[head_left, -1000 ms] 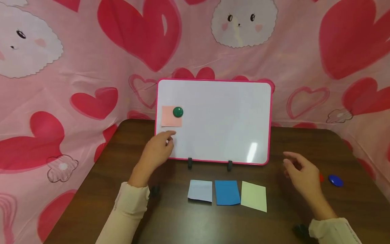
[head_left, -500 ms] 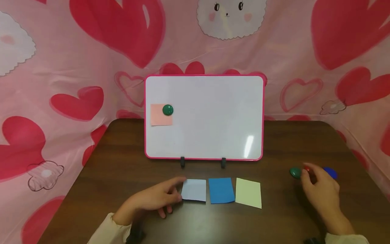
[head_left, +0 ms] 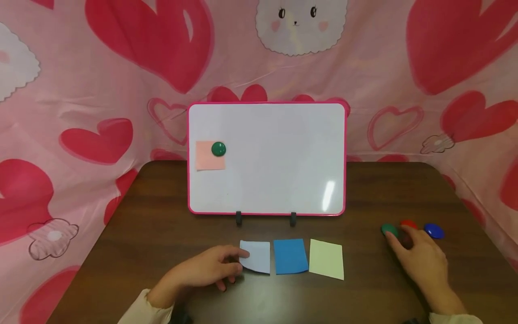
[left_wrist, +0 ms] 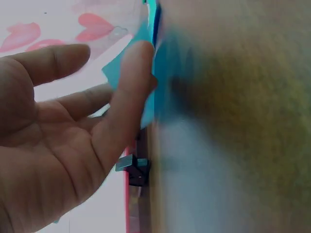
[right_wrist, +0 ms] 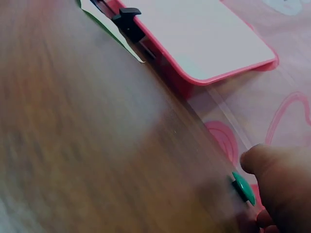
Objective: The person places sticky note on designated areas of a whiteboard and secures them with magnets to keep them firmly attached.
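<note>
Closest to me are the two cream sleeves, coming in over the near side of the table. The left hand is left of the table's middle, fingers loosely bent and parted, one tip lying over the left side of a pale bluish note. Can't tell if it's really pinched; the note's near edge curls up a bit.

That note starts a row across the middle, then a blue note and a light green note, all nearer than the board.

Over toward the table's right edge, the right hand is arched with a wide gap between thumb and index, nothing gripped. Thumb tip's right at a green magnet, index by a red magnet. A blue magnet sits just beside, closer to that right edge.

Further back, toward the far edge, a pink-framed whiteboard stands on black feet. Pink note on its left side, another green magnet overlapping the note's upper right corner. Behind the far edge hangs a pink heart-print cloth.
</note>
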Tool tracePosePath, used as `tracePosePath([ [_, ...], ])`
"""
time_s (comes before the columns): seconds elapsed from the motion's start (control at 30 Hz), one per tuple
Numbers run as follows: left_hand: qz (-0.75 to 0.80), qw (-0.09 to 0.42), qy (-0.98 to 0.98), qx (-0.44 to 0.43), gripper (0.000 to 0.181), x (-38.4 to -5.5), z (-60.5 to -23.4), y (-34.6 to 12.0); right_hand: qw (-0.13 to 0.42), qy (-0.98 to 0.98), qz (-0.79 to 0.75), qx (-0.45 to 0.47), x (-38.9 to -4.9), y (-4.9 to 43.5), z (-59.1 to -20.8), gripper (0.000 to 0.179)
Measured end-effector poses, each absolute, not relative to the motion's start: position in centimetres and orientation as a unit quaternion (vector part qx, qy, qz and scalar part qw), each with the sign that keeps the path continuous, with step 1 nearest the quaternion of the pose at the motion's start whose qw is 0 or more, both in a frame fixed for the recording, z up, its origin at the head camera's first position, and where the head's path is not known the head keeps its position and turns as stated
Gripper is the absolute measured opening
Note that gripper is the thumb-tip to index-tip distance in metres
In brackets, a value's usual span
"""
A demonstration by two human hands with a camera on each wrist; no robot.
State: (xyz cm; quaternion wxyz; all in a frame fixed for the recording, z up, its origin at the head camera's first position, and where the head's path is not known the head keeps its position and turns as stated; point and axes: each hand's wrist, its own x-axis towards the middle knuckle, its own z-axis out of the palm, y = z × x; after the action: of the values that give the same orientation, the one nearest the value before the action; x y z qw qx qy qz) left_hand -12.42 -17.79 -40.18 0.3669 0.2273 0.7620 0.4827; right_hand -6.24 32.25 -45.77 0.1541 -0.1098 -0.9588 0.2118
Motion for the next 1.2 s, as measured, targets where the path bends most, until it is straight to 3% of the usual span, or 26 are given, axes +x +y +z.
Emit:
tracePosePath([
  [0.1,0.483,0.359,0.761,0.245,0.04,-12.4,-39.9,-17.9,0.114,-0.966,0.203,-0.116,-6.4,32.1,-45.5,0.065],
  [0.3,0.457,0.344,0.772,0.278,0.04,-12.7,-39.6,-18.0,0.093,-0.971,0.186,-0.119,-6.7,32.0,-45.4,0.069],
  [0.6,0.397,0.263,0.806,0.353,0.036,-13.1,-38.8,-17.8,0.08,-0.973,0.179,-0.119,-6.9,32.2,-45.3,0.069],
  [0.8,0.404,0.219,0.813,0.359,0.024,-13.4,-38.5,-17.3,0.083,-0.973,0.183,-0.115,-6.8,32.5,-45.3,0.063],
  [1.2,0.389,0.143,0.846,0.334,0.027,-14.8,-37.9,-16.1,0.066,-0.97,0.198,-0.123,-6.8,32.6,-44.9,0.059],
])
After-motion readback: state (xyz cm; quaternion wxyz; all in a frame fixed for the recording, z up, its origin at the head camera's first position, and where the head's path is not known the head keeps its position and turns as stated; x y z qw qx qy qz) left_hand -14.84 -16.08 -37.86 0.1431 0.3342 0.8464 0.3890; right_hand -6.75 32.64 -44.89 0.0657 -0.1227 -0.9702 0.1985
